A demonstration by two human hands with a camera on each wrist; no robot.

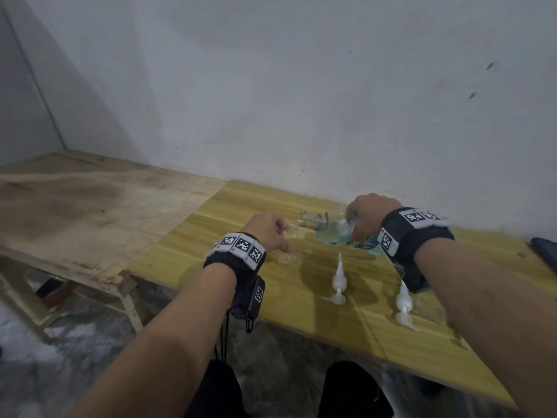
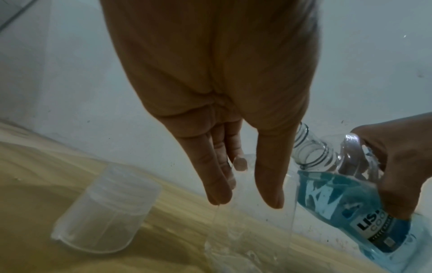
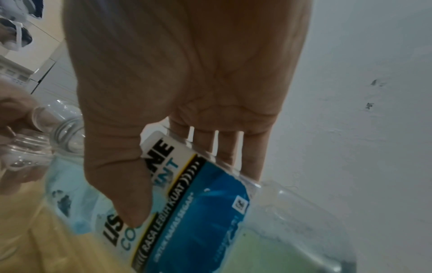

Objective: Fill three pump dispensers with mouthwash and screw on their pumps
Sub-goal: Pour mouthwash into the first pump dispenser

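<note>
Yellow wooden table (image 1: pixel 229 212) against pale wall. Left hand (image 1: pixel 266 233) wrapped round upright clear dispenser (image 1: pixel 291 247). Right hand (image 1: pixel 372 217) gripping tilted mouthwash bottle (image 1: pixel 334 232), neck just over dispenser mouth. Two pumps (image 1: pixel 339 280) lying nearer.

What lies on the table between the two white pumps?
Nothing: in the head view only bare yellow table shows between the left pump and the right pump.

We see a yellow table (image 1: pixel 346 321) against a white wall (image 1: pixel 271 86), with a worn plywood bench (image 1: pixel 90 206) butted to its left end. A clear plastic cap (image 2: pixel 107 218) stands mouth-down on the table. A dark object (image 1: pixel 544 247) lies at the far right edge.
</note>
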